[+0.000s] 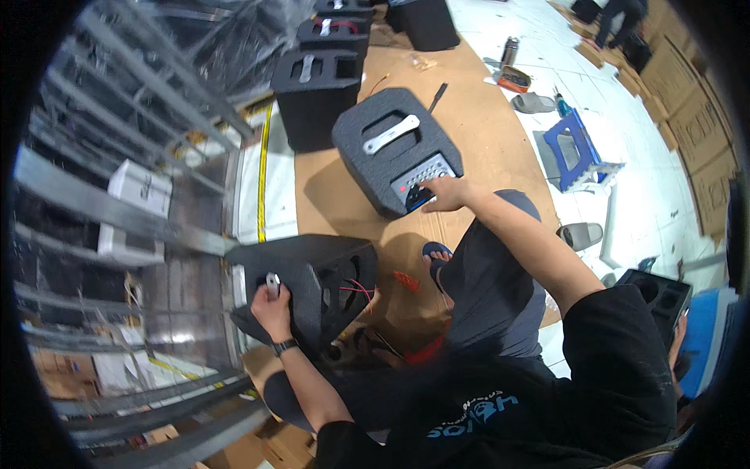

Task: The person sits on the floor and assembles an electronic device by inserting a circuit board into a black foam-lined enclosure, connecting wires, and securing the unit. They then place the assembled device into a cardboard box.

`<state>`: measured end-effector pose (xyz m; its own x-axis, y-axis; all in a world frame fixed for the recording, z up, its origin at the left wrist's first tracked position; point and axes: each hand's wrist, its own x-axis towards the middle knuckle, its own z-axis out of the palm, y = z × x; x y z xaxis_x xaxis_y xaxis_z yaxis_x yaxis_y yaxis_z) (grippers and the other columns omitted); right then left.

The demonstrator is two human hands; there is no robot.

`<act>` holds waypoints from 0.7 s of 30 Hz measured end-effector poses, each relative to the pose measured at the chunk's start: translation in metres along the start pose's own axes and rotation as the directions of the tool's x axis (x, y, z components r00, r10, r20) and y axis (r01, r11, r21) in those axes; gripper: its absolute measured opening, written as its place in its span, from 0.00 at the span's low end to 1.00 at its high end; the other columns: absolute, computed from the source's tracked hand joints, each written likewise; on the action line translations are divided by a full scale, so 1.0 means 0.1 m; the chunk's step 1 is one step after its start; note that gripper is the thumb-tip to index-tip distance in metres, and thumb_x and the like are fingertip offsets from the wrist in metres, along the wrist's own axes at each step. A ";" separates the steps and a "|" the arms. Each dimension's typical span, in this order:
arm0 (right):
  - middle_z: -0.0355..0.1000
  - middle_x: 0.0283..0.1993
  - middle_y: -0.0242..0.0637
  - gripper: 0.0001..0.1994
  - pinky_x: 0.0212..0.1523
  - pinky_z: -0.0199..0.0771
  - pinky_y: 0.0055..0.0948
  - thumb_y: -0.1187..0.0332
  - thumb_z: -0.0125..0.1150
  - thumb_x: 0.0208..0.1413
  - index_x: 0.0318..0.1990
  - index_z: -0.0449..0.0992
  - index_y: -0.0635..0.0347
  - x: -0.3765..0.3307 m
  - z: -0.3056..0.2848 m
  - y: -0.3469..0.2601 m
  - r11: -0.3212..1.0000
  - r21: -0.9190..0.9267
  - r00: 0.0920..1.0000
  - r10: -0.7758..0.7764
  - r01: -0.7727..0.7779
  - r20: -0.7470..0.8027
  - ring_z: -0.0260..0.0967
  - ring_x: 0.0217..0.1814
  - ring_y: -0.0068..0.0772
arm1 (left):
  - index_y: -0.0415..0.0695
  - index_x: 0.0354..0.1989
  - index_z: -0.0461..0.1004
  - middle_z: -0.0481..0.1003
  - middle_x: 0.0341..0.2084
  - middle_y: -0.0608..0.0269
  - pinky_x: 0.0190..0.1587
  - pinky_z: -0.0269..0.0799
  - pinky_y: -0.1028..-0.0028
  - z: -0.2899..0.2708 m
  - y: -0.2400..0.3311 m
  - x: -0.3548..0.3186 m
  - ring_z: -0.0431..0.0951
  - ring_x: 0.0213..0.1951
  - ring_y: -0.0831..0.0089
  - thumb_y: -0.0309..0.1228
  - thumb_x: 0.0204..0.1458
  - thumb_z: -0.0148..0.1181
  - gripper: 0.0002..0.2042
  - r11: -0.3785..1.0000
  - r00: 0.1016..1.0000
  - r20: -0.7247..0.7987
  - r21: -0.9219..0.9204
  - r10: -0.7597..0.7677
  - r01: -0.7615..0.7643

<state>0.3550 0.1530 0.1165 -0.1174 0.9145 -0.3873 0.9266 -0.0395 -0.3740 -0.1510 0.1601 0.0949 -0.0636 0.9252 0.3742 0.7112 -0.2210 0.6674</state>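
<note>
A black textured speaker cabinet (pixel 375 168) stands upright on the cardboard in front of me. Its top has a recess with a silver handle (pixel 392 134) and a control panel (pixel 422 178) of buttons and knobs. My right hand (pixel 447 193) rests at the panel's near edge, thumb and forefinger apart. To the left, a second black cabinet (pixel 312 273) lies tilted beside my knee, red and black wires (pixel 358 290) hanging from its opening. My left hand (pixel 272 313), with a dark wristband, is closed around that cabinet's silver handle (pixel 273 280).
More black cabinets (pixel 320 94) stand in a row behind. Metal rack bars (pixel 117 203) run along the left. A blue step stool (pixel 574 152), slippers (pixel 533 103), and a flask (pixel 510 51) are at right. Another person's hand (pixel 680 336) holds a black box (pixel 655 301).
</note>
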 end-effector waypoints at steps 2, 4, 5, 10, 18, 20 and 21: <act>0.71 0.64 0.58 0.42 0.67 0.69 0.44 0.45 0.68 0.52 0.68 0.67 0.65 -0.02 -0.04 0.00 0.999 -0.021 0.998 -0.051 0.050 -0.026 0.70 0.66 0.58 | 0.36 0.22 0.68 0.66 0.13 0.62 0.25 0.61 0.70 -0.05 0.06 0.06 0.62 0.19 0.75 0.31 0.46 0.71 0.16 0.995 0.994 0.081 0.069 -0.077 0.072; 0.70 0.66 0.58 0.42 0.69 0.67 0.44 0.44 0.67 0.53 0.69 0.66 0.62 -0.03 -0.10 0.00 0.999 -0.016 0.999 -0.030 0.031 0.025 0.67 0.68 0.58 | 0.37 0.21 0.68 0.68 0.14 0.59 0.25 0.63 0.68 -0.04 0.13 0.08 0.66 0.18 0.71 0.35 0.43 0.73 0.18 0.990 0.978 0.157 0.021 -0.138 0.137; 0.69 0.66 0.58 0.42 0.70 0.66 0.44 0.44 0.67 0.53 0.70 0.66 0.62 -0.03 -0.12 0.00 0.999 0.001 0.999 -0.034 0.034 0.038 0.66 0.69 0.58 | 0.38 0.21 0.69 0.68 0.14 0.58 0.25 0.63 0.67 -0.04 0.16 0.08 0.67 0.18 0.69 0.37 0.43 0.73 0.18 0.992 0.973 0.198 0.057 -0.118 0.109; 0.66 0.70 0.54 0.43 0.72 0.62 0.43 0.42 0.67 0.55 0.71 0.64 0.60 0.01 -0.12 -0.09 0.996 -0.040 0.989 0.079 -0.075 0.125 0.63 0.72 0.56 | 0.39 0.22 0.72 0.71 0.16 0.54 0.26 0.68 0.63 0.10 0.28 0.15 0.72 0.19 0.57 0.41 0.43 0.74 0.18 0.991 0.950 0.287 0.095 -0.122 0.099; 0.71 0.65 0.53 0.36 0.69 0.66 0.43 0.46 0.66 0.58 0.67 0.70 0.60 -0.06 -0.21 0.03 0.999 0.042 0.998 -0.001 -0.002 0.066 0.68 0.68 0.55 | 0.41 0.30 0.74 0.77 0.22 0.54 0.33 0.72 0.59 0.28 0.27 0.54 0.79 0.28 0.53 0.48 0.53 0.70 0.20 0.979 0.909 0.396 0.196 -0.132 0.057; 0.72 0.64 0.54 0.34 0.68 0.68 0.43 0.47 0.66 0.58 0.66 0.71 0.59 -0.10 -0.21 0.10 0.998 0.060 0.999 -0.031 0.028 0.044 0.68 0.68 0.55 | 0.41 0.31 0.73 0.75 0.21 0.54 0.31 0.70 0.60 0.27 0.22 0.59 0.79 0.28 0.53 0.49 0.54 0.69 0.21 0.958 0.871 0.443 0.270 -0.213 0.096; 0.72 0.64 0.55 0.33 0.67 0.69 0.43 0.48 0.66 0.58 0.66 0.71 0.59 -0.12 -0.20 0.12 0.997 0.065 0.999 -0.045 0.044 0.027 0.69 0.68 0.55 | 0.41 0.32 0.74 0.75 0.22 0.54 0.32 0.70 0.60 0.27 0.19 0.58 0.79 0.29 0.53 0.49 0.54 0.69 0.21 0.977 0.870 0.461 0.193 -0.176 0.096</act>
<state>0.3748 0.1501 0.1338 -0.1689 0.9041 -0.3926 0.8956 -0.0255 -0.4441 -0.1224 0.2181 0.1118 0.1420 0.9859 -0.0889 0.8236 -0.0679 0.5631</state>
